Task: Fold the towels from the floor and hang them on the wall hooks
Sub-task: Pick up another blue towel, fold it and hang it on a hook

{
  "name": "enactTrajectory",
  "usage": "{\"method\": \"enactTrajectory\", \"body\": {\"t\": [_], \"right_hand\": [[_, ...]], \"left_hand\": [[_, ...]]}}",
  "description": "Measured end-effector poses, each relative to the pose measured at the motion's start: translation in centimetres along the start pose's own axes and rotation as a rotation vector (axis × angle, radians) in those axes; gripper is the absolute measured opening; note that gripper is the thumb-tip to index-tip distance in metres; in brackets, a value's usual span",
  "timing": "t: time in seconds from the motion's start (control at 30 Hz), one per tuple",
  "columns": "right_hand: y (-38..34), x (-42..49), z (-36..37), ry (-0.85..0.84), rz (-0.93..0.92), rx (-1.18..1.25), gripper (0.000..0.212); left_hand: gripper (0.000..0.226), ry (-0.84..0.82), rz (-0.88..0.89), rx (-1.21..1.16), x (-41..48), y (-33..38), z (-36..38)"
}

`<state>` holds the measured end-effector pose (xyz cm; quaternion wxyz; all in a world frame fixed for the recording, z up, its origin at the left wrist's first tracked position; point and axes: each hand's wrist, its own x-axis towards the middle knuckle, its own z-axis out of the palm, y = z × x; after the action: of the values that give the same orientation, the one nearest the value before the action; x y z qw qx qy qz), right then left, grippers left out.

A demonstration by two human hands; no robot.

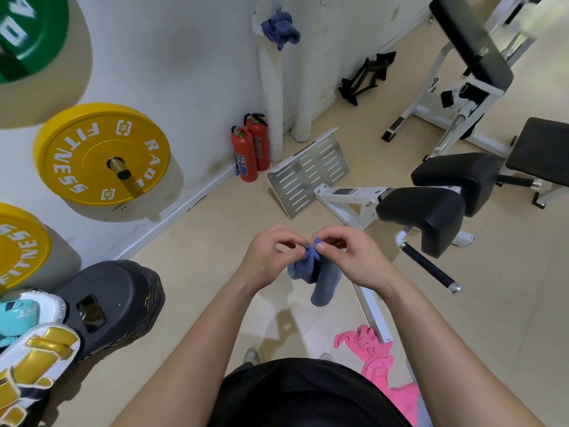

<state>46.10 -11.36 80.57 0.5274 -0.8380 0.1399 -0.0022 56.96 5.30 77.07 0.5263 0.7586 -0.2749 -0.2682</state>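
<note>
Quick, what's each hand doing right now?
The left hand pinches the top of the blue towel.
The right hand pinches the same top edge; the towel hangs below.

A round yellow weight plate [101,154] lettered "RAD FITNESS" in white hangs on a brass-coloured wall peg [120,169], with a second yellow plate [18,245] below it at the left edge and a green plate [27,32] above. Two red fire extinguishers [250,149] stand side by side against the white wall, just beside a white wrapped vertical pipe [272,97]. Near them a white slotted metal footplate [308,172] tilts up from a white machine frame [351,195] carrying two black padded rollers [431,214]. Bottom left lie a black rubber dome [114,306] and white-and-gold padded gloves [34,355] (a teal one [15,315] sits behind them).
</note>
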Motion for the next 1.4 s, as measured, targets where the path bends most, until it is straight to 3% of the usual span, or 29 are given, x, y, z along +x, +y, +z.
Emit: {"method": "enactTrajectory", "body": {"t": [0.4, 0.57, 0.8, 1.1, 1.27, 1.4], "right_hand": [[-2.6, 0.3, -3.4, -0.120, -0.100, 0.017, 0.019], [-2.8, 0.3, -4.2, -0.114, -0.108, -0.018, 0.018], [-1.3, -0.3, -5.5, 0.034, -0.068, -0.075, 0.019], [2.6, 0.3, -5.7, 0.308, 0.100, -0.233, 0.014], [4.6, 0.6, -4.4, 0.400, 0.221, -0.239, 0.014], [5.4, 0.8, -4.3, 0.412, 0.281, -0.201, 0.015]], "left_hand": [[0.007, -0.148, -0.051, 0.131, -0.4, -2.4, 0.8], [0.014, -0.081, -0.126, 0.136, -0.5, -4.3, 0.4], [0.025, 0.107, -0.298, 0.229, -0.6, -6.5, -3.7], [0.019, 0.140, -0.484, 0.257, -1.0, -8.2, -8.3], [0.017, 0.160, -0.460, 0.097, -0.6, -7.6, -8.9], [0.021, 0.143, -0.466, 0.174, -0.7, -6.8, -8.9]]}}
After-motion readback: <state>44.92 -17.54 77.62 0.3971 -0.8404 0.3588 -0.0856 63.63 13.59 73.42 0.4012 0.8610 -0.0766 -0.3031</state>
